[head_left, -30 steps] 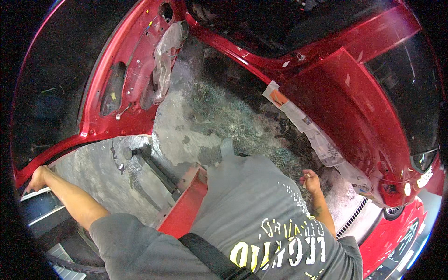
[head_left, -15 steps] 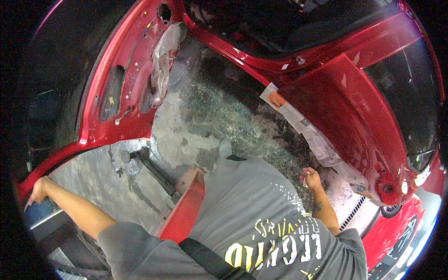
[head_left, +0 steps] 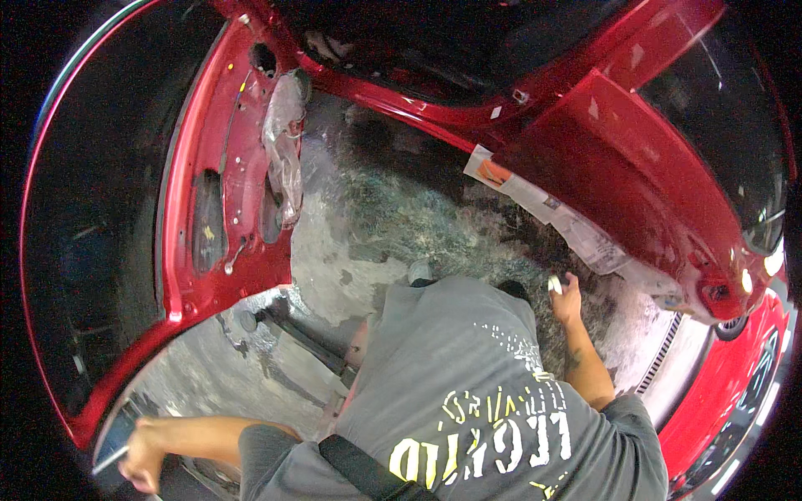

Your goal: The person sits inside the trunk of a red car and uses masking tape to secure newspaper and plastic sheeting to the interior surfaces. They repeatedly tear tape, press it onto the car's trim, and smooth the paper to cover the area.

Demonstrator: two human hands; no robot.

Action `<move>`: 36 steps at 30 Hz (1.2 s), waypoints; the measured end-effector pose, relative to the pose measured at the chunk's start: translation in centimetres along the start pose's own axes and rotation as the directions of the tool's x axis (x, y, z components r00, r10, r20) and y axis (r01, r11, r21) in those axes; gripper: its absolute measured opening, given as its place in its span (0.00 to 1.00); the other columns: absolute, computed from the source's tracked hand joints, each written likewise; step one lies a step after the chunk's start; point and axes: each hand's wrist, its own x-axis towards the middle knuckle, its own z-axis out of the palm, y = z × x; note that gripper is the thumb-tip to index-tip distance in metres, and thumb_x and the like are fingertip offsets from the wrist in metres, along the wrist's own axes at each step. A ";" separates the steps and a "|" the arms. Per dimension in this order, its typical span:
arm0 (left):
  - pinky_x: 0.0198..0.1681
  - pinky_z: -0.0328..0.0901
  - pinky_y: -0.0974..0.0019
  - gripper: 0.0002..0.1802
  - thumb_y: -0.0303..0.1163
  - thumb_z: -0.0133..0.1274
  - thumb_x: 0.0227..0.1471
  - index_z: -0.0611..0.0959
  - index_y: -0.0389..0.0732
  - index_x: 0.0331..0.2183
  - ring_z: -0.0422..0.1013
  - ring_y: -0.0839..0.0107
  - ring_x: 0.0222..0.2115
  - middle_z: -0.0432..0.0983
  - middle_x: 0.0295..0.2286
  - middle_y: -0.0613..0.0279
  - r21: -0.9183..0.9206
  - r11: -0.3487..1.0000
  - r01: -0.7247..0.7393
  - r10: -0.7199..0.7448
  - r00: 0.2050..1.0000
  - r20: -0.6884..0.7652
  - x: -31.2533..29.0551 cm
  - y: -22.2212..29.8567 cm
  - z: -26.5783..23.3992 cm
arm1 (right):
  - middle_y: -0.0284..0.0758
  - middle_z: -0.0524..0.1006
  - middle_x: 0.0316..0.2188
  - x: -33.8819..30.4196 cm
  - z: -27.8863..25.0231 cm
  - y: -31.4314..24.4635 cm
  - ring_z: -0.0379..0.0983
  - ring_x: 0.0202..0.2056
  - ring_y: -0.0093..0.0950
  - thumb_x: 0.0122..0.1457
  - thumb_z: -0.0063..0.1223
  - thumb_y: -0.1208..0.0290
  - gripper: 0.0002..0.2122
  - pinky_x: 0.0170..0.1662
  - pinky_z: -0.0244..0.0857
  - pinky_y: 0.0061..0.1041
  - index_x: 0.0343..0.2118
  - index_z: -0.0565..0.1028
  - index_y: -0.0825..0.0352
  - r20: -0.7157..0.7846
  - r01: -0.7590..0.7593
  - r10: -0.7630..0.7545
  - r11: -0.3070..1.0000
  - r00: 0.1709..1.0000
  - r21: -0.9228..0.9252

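My left hand (head_left: pixel 144 455) is at the lower left, beyond the bottom corner of the open red car door (head_left: pixel 188 284) and apart from it. Motion smears its fingers, so I cannot see whether they grip anything. Held out over the floor to the right, my right hand (head_left: pixel 569 299) pinches a small white thing (head_left: pixel 555 285) whose kind is unclear. Nearest to that hand is a strip of newspaper (head_left: pixel 576 246) along the lower edge of the red car body (head_left: pixel 618 175). Crumpled clear plastic sheet (head_left: pixel 285 142) hangs on the door's stripped inner side.
A round-footed stand (head_left: pixel 284 334) lies on the stained grey floor (head_left: pixel 334 259) below the door. Part of a red piece (head_left: pixel 357 346) shows beside my shirt. Another red car (head_left: pixel 735 376) stands at the far right, past a floor grate (head_left: pixel 660 355).
My left hand has come off the door's edge and moved down and inward. The right hand still pinches the small white thing, a little higher in view. The whole view has shifted.
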 end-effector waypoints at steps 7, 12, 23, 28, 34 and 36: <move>0.51 0.72 0.59 0.09 0.30 0.69 0.57 0.88 0.36 0.38 0.79 0.64 0.41 0.85 0.38 0.58 0.027 0.926 0.377 0.145 -0.420 0.896 -29.7 22.2 -16.8 | 0.33 0.85 0.39 0.2 -2.4 -19.8 0.82 0.43 0.23 0.61 0.70 0.71 0.14 0.49 0.74 0.27 0.46 0.80 0.71 0.044 0.270 -0.349 0.793 0.936 0.547; 0.48 0.74 0.57 0.13 0.34 0.74 0.48 0.90 0.38 0.35 0.81 0.57 0.41 0.84 0.38 0.54 0.329 0.576 0.748 0.694 -0.661 0.286 -39.9 38.7 -29.1 | 0.36 0.87 0.40 2.5 -3.2 -27.8 0.83 0.44 0.25 0.58 0.73 0.69 0.18 0.51 0.74 0.28 0.50 0.83 0.70 0.014 0.248 -0.347 0.698 0.938 0.672; 0.57 0.70 0.50 0.33 0.34 0.76 0.44 0.82 0.37 0.51 0.74 0.47 0.52 0.79 0.48 0.49 0.172 0.549 0.818 0.832 -0.555 -0.012 -50.6 45.7 -30.9 | 0.42 0.86 0.39 11.0 -2.1 -33.5 0.81 0.45 0.43 0.56 0.67 0.71 0.27 0.58 0.66 0.43 0.61 0.77 0.64 -0.180 0.496 -0.465 0.768 0.867 0.404; 0.59 0.69 0.53 0.31 0.29 0.75 0.45 0.81 0.36 0.51 0.74 0.48 0.55 0.79 0.49 0.48 0.252 0.637 0.728 0.766 -0.634 -0.104 -54.3 43.6 -31.4 | 0.48 0.84 0.40 12.3 -0.4 -36.2 0.80 0.45 0.51 0.59 0.62 0.73 0.23 0.50 0.73 0.48 0.59 0.76 0.62 0.002 0.291 -0.344 0.799 0.939 0.526; 0.52 0.69 0.50 0.25 0.34 0.76 0.44 0.80 0.40 0.41 0.74 0.46 0.49 0.77 0.45 0.50 0.262 0.616 0.743 0.786 -0.563 -0.255 -58.5 38.5 -30.3 | 0.51 0.83 0.41 11.0 4.9 -39.7 0.80 0.45 0.53 0.62 0.65 0.70 0.22 0.49 0.74 0.49 0.59 0.76 0.62 0.092 0.177 -0.247 0.866 0.965 0.467; 0.52 0.69 0.51 0.25 0.32 0.76 0.45 0.80 0.40 0.42 0.75 0.48 0.50 0.78 0.45 0.51 0.354 0.568 0.743 0.822 -0.535 -0.195 -59.6 36.9 -29.1 | 0.50 0.83 0.40 10.0 6.6 -41.6 0.81 0.45 0.53 0.62 0.65 0.70 0.22 0.48 0.74 0.49 0.59 0.76 0.62 0.026 0.172 -0.214 0.845 0.976 0.507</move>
